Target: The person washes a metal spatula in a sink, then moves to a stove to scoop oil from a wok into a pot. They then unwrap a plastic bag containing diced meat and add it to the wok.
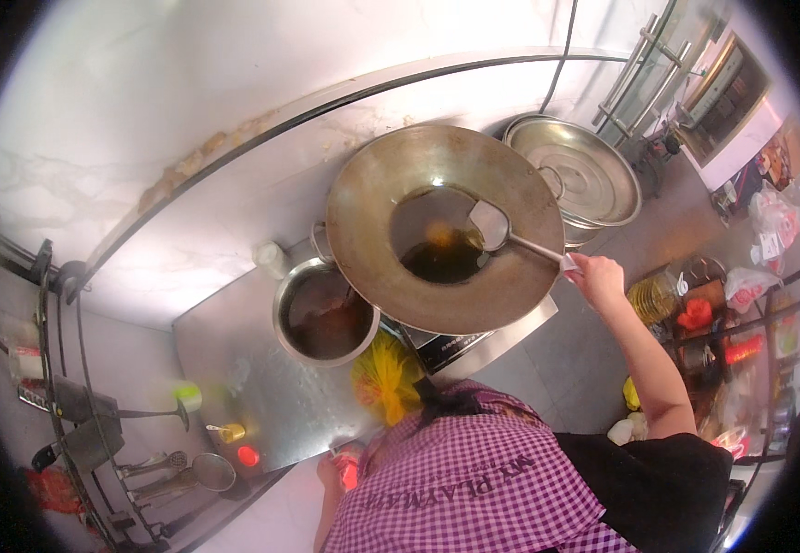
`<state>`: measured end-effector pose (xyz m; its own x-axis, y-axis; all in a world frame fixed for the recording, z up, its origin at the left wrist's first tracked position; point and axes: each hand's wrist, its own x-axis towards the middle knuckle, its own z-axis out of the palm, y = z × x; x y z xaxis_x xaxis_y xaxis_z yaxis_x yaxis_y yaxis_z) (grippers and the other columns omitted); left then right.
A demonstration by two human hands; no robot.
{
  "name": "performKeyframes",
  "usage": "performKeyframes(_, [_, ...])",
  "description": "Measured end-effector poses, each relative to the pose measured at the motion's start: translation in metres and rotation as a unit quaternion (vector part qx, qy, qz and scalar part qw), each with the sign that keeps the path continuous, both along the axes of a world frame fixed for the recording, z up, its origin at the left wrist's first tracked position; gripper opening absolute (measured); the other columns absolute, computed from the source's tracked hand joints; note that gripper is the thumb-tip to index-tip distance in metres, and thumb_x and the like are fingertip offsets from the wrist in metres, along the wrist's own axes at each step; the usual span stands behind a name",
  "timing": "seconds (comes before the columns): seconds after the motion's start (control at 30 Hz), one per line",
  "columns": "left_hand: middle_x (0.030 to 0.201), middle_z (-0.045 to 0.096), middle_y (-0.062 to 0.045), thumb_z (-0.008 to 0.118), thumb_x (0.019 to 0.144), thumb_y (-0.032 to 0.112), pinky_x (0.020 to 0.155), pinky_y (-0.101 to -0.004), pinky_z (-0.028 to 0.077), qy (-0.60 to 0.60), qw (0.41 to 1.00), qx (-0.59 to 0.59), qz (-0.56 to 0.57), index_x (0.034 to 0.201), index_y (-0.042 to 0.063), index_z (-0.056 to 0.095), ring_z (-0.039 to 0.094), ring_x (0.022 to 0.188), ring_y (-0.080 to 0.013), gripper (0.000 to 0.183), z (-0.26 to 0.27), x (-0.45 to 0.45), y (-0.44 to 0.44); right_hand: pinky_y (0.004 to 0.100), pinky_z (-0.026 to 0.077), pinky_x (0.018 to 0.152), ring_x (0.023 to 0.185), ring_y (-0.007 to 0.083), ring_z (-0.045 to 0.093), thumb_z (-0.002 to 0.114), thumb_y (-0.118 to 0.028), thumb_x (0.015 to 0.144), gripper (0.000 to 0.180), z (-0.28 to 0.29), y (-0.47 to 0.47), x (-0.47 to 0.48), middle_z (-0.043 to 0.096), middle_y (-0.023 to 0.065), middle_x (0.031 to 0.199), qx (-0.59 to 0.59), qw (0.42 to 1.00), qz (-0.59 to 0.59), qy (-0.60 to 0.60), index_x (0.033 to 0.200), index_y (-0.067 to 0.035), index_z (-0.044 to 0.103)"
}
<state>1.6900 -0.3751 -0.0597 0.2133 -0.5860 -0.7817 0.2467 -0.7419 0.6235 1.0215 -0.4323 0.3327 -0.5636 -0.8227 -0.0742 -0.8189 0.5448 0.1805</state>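
My right hand [597, 280] grips the handle end of a metal wok spatula [491, 225]. The spatula's blade rests at the right edge of dark liquid [434, 238] pooled in a large wok [372, 207], and an orange-brown patch shows in the middle of that pool. Low in the view, beside the checked apron [455, 477], my left hand [330, 473] holds a small clear-and-red container [348, 466]. The apron hides part of this container. Under the wok is a countertop cooker [503, 349] with a dark front panel.
Left of the wok stands a steel pot [292, 352] of dark reddish-brown liquid. A yellow plastic bag [389, 377] lies beside it. On the steel counter [289, 408] are a red lid [248, 456] and a small yellow cup [232, 433]. Large metal basins [586, 169] stand behind right.
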Motion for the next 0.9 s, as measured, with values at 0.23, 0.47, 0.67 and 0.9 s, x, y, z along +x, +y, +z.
performKeyframes(0.23, [0.083,0.066,-0.015,0.040,0.092,0.026,0.049,-0.0303,0.052,-0.037,0.999,-0.004,-0.016,0.116,0.000,0.054,0.063,0.059,-0.0206,0.038,0.027,-0.007,0.001,0.0422,0.052,0.071,0.080,0.0317,0.066,0.067,-0.045,0.080,0.033,-0.022,-0.027,0.019,0.069,0.0123,0.082,-0.069,0.983,0.015,-0.168,0.099,-0.019,0.071])
performKeyframes(0.47, [0.084,0.064,-0.014,0.047,0.093,0.030,0.050,-0.0301,0.052,-0.065,0.997,0.031,-0.014,0.114,0.001,0.053,0.063,0.061,-0.0216,0.036,0.037,-0.005,0.008,0.0391,0.050,0.068,0.074,0.0310,0.066,0.070,-0.036,0.080,0.031,-0.019,-0.031,0.022,0.068,0.0138,0.078,-0.124,0.949,-0.007,-0.290,0.098,-0.012,0.071])
performKeyframes(0.67, [0.083,0.063,-0.015,0.051,0.091,0.028,0.050,-0.0301,0.052,-0.136,0.974,-0.090,-0.159,0.113,0.000,0.053,0.062,0.060,-0.0216,0.035,0.020,0.005,0.012,0.0368,0.050,0.064,0.068,0.0295,0.066,0.070,-0.034,0.081,0.029,-0.004,-0.036,0.041,0.067,0.0141,0.074,-0.184,0.929,0.035,-0.320,0.097,-0.010,0.071])
performKeyframes(0.9, [0.080,0.062,-0.014,0.052,0.091,0.026,0.051,-0.0303,0.052,-0.014,0.999,-0.025,0.041,0.109,-0.001,0.053,0.062,0.061,-0.0213,0.033,0.014,-0.014,0.007,0.0350,0.050,0.062,0.063,0.0268,0.065,0.070,-0.032,0.081,0.028,0.034,-0.031,0.066,0.067,0.0118,0.071,-0.148,0.928,0.029,-0.341,0.099,-0.010,0.071])
